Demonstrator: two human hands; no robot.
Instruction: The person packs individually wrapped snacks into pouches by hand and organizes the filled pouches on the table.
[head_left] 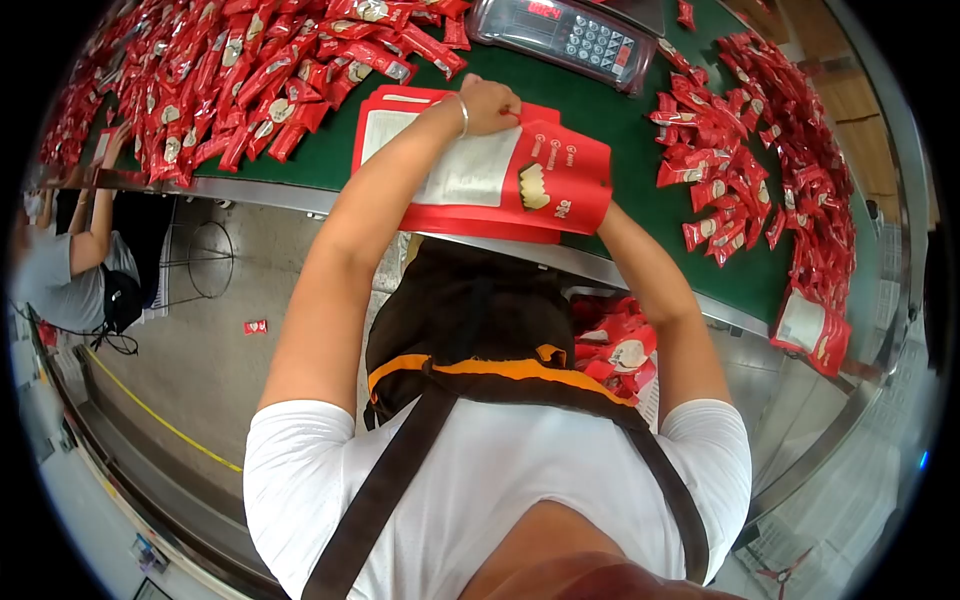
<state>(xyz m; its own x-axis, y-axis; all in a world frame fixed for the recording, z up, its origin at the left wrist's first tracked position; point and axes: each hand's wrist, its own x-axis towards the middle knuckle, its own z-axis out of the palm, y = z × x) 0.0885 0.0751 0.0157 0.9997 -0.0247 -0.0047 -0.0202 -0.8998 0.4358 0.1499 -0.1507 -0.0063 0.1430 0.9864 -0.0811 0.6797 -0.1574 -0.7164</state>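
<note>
A red printed pouch with a pale food picture lies over a stack of flat red pouches with pale panels at the front of the green table. My left hand, a bracelet on its wrist, has its fingers curled and closed at the upper edge of the top pouch. My right forearm reaches to the pouch's right end, where the pouch covers my right hand. Whether that hand is inside the pouch or beneath it I cannot tell.
Small red wrapped packets are heaped at the left, more at the right. A digital scale stands at the back. A pouch lies at the right corner. Packed red bags sit below the table. Another person works at far left.
</note>
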